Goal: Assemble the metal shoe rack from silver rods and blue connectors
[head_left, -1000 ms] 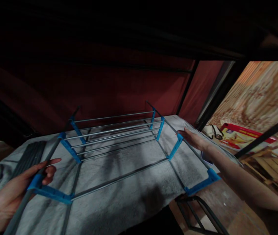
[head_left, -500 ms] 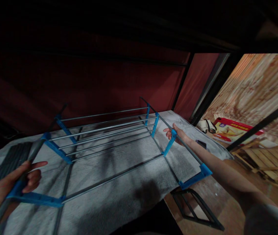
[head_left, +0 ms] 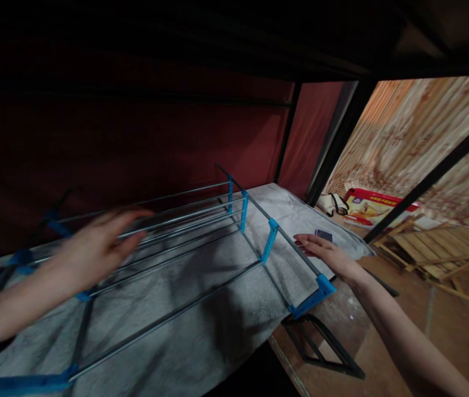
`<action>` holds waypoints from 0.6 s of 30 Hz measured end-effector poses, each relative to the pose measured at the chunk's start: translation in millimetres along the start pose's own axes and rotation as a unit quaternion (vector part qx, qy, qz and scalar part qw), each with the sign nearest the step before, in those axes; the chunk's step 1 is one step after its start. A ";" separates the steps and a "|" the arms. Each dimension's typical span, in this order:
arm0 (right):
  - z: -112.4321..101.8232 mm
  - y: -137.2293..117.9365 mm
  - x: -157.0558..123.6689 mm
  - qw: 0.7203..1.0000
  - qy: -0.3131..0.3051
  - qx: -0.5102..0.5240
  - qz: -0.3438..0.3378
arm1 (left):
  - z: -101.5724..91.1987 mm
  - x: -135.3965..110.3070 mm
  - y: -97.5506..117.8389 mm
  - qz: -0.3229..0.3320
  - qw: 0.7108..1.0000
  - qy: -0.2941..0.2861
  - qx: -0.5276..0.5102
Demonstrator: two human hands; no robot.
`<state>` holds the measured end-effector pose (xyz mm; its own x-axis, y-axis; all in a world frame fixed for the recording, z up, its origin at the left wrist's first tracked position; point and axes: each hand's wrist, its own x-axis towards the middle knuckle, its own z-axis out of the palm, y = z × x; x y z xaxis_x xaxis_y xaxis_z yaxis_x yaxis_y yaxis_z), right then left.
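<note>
A rack of grey metal rods and blue plastic brackets point(head_left: 270, 241) lies across the grey cover point(head_left: 254, 298). My left hand point(head_left: 89, 251), smeared by motion, hovers over the rack's left end with thumb and fingers apart and nothing in it. Its forearm hides part of the left brackets. Beside the right side rail, on its outer side, my right hand point(head_left: 321, 249) has its fingers stretched out and holds nothing. A phone point(head_left: 324, 236) lies just behind that hand.
A dark post point(head_left: 339, 146) rises at the right. Beyond it are a red and yellow box point(head_left: 377, 208), a white bag with a black strap point(head_left: 329, 204) and wooden slats point(head_left: 436, 248). Near the cover's front edge lies a black metal frame point(head_left: 327, 350) on the floor.
My left hand has let go of the rack's left side and swung right above the rods. My right hand has come away from the right rail. The rack sits farther left in view.
</note>
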<state>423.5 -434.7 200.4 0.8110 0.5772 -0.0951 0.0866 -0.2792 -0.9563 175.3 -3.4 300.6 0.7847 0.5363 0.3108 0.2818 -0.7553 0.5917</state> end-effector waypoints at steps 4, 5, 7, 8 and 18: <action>3.2 9.1 -57.7 0.999 0.037 -0.026 -0.009 | 110.3 22.0 76.9 0.310 0.934 -0.170 0.052; 7.5 12.3 -68.3 0.999 0.047 -0.021 -0.015 | 141.6 26.9 94.4 0.345 0.920 -0.181 0.053; 18.1 18.8 -82.9 0.997 0.067 -0.016 -0.027 | 199.1 38.0 122.9 0.396 0.899 -0.180 0.051; 23.8 21.8 -86.9 0.996 0.079 -0.023 -0.031 | 223.1 44.4 133.2 0.419 0.887 -0.189 0.051; 49.3 38.0 -75.2 0.970 0.178 -0.144 -0.086 | 270.2 97.8 151.9 0.460 0.821 -0.325 0.095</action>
<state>337.3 -450.9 157.5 0.9142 0.3469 0.2098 0.3547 -0.4340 -0.8281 444.1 -167.4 219.9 0.8247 -0.5621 0.0629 -0.5631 -0.8058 0.1833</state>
